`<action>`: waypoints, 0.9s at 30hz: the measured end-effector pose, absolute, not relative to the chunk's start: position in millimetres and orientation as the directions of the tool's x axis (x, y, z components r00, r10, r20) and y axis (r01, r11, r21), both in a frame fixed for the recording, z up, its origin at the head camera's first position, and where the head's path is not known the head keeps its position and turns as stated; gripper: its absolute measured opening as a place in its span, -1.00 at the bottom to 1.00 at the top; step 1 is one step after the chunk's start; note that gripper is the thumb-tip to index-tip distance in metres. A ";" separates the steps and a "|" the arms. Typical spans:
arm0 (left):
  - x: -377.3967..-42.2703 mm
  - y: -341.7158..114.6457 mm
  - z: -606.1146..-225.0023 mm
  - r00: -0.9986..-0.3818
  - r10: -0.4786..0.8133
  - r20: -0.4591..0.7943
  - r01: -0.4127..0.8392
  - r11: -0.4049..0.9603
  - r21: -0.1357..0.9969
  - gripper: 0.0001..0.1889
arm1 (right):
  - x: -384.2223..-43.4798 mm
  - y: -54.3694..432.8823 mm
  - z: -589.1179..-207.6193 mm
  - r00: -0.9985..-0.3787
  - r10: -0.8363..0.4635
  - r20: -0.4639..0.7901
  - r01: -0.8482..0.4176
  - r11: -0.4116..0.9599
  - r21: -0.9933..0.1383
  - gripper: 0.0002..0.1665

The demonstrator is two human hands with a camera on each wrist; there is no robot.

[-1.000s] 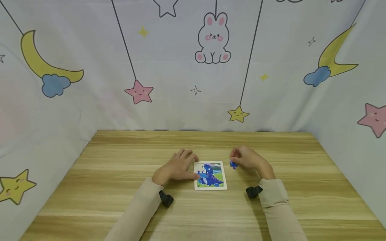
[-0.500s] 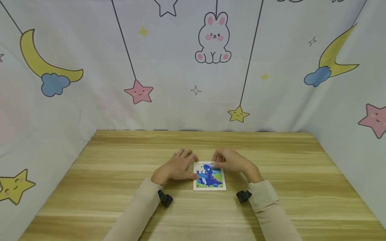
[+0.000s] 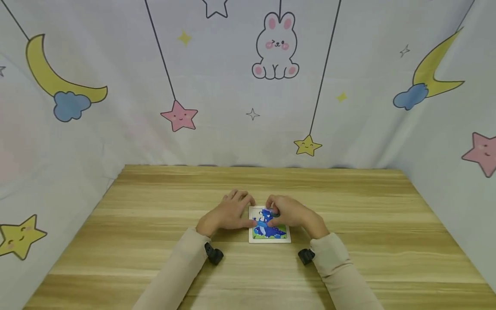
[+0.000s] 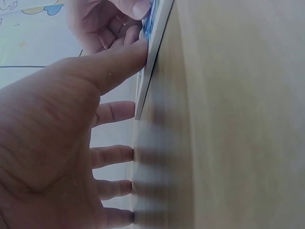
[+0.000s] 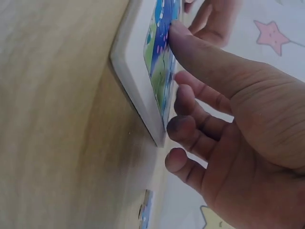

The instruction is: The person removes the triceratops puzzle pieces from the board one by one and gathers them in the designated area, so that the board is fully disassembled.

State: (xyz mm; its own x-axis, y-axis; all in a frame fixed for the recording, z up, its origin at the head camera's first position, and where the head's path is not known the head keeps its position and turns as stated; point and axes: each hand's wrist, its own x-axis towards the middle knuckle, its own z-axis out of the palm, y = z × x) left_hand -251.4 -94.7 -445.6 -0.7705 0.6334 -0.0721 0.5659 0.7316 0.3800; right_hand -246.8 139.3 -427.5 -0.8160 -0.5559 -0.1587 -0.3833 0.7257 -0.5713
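A small jigsaw puzzle (image 3: 269, 233) of a blue dragon in a white frame lies flat on the table, in mid-view from the head. My left hand (image 3: 231, 212) is at its left side, thumb laid over the frame edge; in the left wrist view its spread, straight fingers reach down to the tabletop. From the right, my right hand (image 3: 291, 211) covers the picture's upper right part. Its thumb touches the picture in the right wrist view (image 5: 174, 28), with the other fingers bent. I cannot tell whether a piece is between them.
A loose puzzle piece (image 5: 146, 210) lies on the tabletop just beyond the frame in the right wrist view. Behind the wooden table (image 3: 155, 258) hangs a white curtain (image 3: 224, 142) printed with stars, moons and a rabbit.
My right hand has moved left from the table beside the puzzle, where a blue piece was at its fingertips, onto the picture. My left hand has stayed in place.
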 end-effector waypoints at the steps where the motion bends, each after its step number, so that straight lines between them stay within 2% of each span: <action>1: -251.2 -94.3 -445.3 -0.773 0.630 -0.074 0.562 0.734 0.381 -0.46 | -246.9 138.9 -427.7 -0.817 -0.554 -0.161 -0.382 0.729 -0.568 -0.54; 11: -250.1 -92.8 -443.7 -0.786 0.611 -0.093 0.540 0.753 0.375 -0.47 | -247.1 139.4 -431.5 -0.816 -0.549 -0.181 -0.358 0.725 -0.588 -0.65; 20: -249.1 -91.6 -443.8 -0.790 0.604 -0.106 0.530 0.760 0.377 -0.47 | -247.3 140.9 -431.1 -0.801 -0.571 -0.179 -0.369 0.707 -0.604 -0.55; 27: -250.2 -91.5 -442.4 -0.787 0.609 -0.100 0.536 0.755 0.377 -0.47 | -248.6 141.0 -431.6 -0.786 -0.597 -0.162 -0.390 0.682 -0.618 -0.66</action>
